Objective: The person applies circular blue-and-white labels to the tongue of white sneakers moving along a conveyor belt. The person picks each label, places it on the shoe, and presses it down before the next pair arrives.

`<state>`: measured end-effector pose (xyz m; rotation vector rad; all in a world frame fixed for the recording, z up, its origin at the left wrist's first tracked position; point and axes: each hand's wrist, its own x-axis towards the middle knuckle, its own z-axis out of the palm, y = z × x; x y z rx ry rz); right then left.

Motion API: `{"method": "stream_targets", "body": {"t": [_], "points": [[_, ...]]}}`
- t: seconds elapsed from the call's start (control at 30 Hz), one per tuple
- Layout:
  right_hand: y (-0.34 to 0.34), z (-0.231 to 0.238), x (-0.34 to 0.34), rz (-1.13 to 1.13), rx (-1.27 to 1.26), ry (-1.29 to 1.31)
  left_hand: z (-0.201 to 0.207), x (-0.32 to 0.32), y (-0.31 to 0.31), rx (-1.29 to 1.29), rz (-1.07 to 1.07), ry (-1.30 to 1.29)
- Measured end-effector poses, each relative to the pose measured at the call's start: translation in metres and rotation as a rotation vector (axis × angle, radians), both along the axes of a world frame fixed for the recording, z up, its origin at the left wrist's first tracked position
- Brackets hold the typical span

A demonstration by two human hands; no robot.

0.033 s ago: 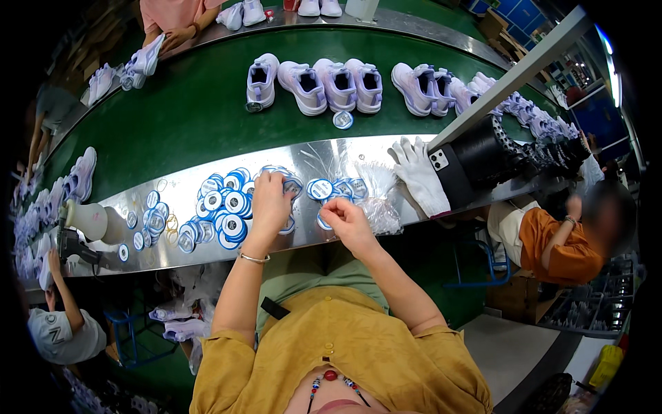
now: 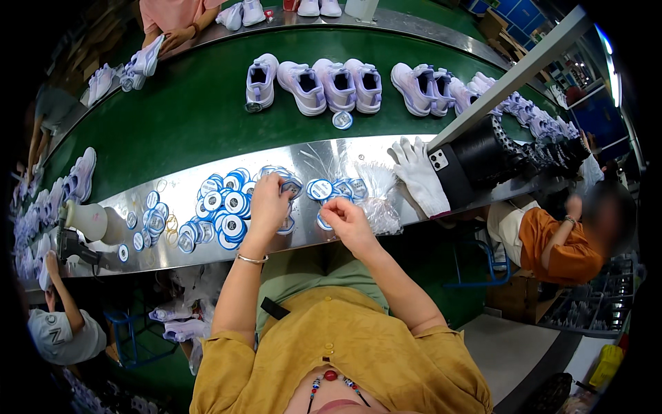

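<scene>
My left hand [image 2: 267, 209] is closed, with thumb and fingertips at a blue-and-white round tag [image 2: 294, 188] on the right side of a loose heap. Part of that tag is hidden by the fingers. To its right, my right hand [image 2: 349, 221] pinches at the edge of another round tag [image 2: 322, 223], mostly covered by the fingertips. Beyond the right hand lies a small group of round tags [image 2: 320, 189]. The large heap of round tags [image 2: 234, 202] spreads left of my left hand on the metal bench [image 2: 186, 259].
Clear plastic strands [image 2: 379, 196] lie right of my hands, beside a white glove [image 2: 418, 176], a phone [image 2: 438, 161] and black boots [image 2: 483, 148]. Pale lilac sneakers [image 2: 338, 86] stand on the green belt [image 2: 207, 103]. A tape roll [image 2: 88, 221] sits left. Co-workers sit on both sides.
Almost nothing differs. My left hand has shifted very slightly; my right hand stays in place.
</scene>
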<state>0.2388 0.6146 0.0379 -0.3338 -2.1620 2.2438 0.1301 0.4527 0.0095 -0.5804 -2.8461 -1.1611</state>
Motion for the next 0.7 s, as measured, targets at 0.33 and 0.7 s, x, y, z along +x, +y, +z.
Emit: {"method": "stream_targets", "body": {"t": [0.33, 0.7], "points": [[-0.02, -0.007, -0.037, -0.048, -0.031, -0.04, 0.026, 0.035, -0.013, 0.975, 0.089, -0.734], [-0.032, -0.02, -0.06, 0.013, 0.296, -0.075, 0.019, 0.036, -0.043, 1.169, 0.283, -0.673]]}}
